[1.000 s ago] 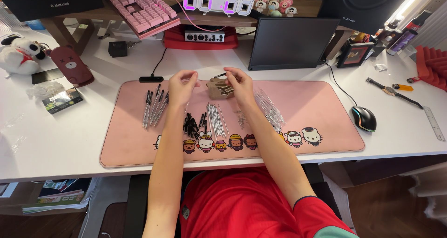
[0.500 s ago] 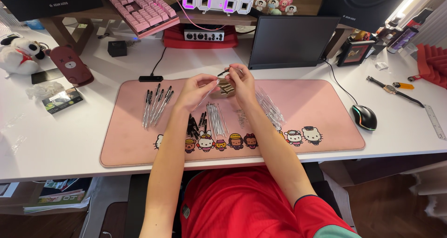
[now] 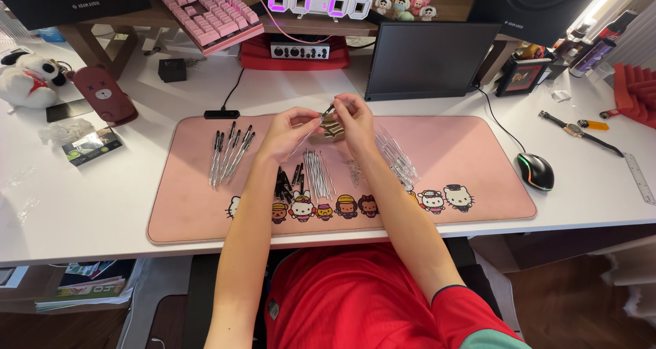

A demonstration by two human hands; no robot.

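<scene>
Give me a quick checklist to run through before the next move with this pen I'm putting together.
1. Both hands on the part: left hand and right hand meet on a small pen piece: ok.
2. Grip firm: cannot tell, fingers hide the contact.
3. Finished pens grouped on the pink mat, left of the hands: ok.
4. Clear barrels on the mat by the right arm: ok.
5. Thin refills lined up under the hands: ok.
6. Mouse clear of the parts: ok.
</scene>
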